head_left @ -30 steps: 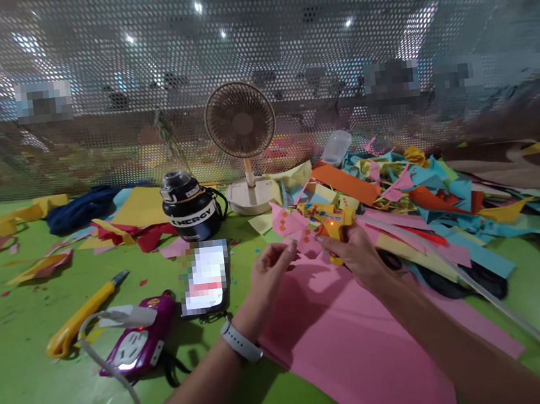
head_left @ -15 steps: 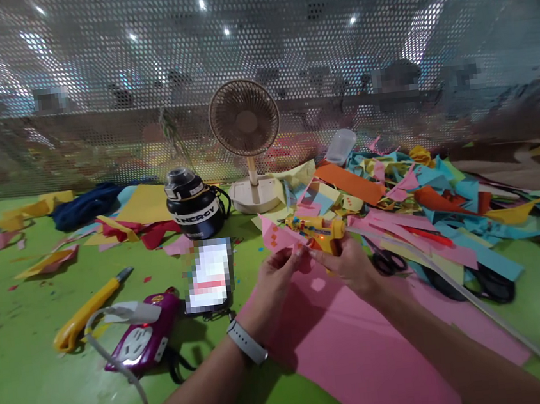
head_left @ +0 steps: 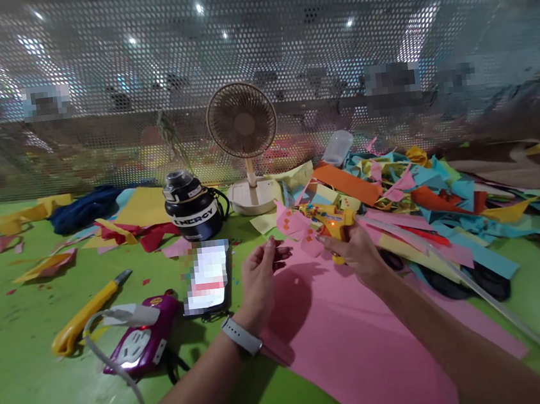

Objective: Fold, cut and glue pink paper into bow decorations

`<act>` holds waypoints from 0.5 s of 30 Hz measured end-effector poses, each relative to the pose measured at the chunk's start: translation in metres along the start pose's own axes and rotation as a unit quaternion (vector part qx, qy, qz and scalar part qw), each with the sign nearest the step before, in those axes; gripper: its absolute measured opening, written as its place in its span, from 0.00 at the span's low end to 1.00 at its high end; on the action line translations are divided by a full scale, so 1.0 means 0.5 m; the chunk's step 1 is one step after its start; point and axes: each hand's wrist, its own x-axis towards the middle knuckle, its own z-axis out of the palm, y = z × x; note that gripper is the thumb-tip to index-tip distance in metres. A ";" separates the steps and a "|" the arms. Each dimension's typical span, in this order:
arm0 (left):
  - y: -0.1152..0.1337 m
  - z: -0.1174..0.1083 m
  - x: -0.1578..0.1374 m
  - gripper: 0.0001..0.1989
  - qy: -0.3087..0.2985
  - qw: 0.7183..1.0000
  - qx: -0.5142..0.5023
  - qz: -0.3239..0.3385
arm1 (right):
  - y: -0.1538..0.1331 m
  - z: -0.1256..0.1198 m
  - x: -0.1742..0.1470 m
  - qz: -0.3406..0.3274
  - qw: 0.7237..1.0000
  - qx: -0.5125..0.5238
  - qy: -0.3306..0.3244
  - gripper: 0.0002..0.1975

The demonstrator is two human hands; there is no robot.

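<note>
My right hand (head_left: 365,256) is closed around a yellow hot glue gun (head_left: 338,219) with a small red light on its side. Beside the nozzle and the right thumb is a small pink paper piece (head_left: 294,220) with orange-red patches; whether the thumb pins it I cannot tell. My left hand (head_left: 262,270), with a light watch band at the wrist, holds nothing, its fingers apart, left of the pink piece. Beneath both hands lies a large pink paper sheet (head_left: 356,341). A long pale stick (head_left: 477,296) runs from behind the glue gun toward the lower right.
On the left are a yellow utility knife (head_left: 86,314), a purple power strip (head_left: 146,337) with a plug, and a phone (head_left: 208,279). A dark bottle (head_left: 192,210) and a fan (head_left: 243,128) stand behind. Coloured paper scraps (head_left: 442,190) and black-handled scissors (head_left: 493,281) lie right.
My left hand has let go of the pink paper piece and drawn back to the left. The glue gun and the pink piece have moved slightly right.
</note>
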 end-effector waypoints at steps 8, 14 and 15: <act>0.006 -0.002 0.007 0.23 0.002 0.999 0.023 0.035 | -0.005 0.005 -0.002 -0.007 0.999 0.023 -0.028 0.18; -0.004 -0.007 0.010 0.19 -0.039 0.999 0.021 0.032 | -0.001 0.014 -0.002 -0.011 0.999 0.032 -0.042 0.20; -0.005 -0.006 0.010 0.19 -0.046 0.998 0.019 0.032 | -0.002 0.014 -0.002 -0.010 0.999 0.027 -0.039 0.19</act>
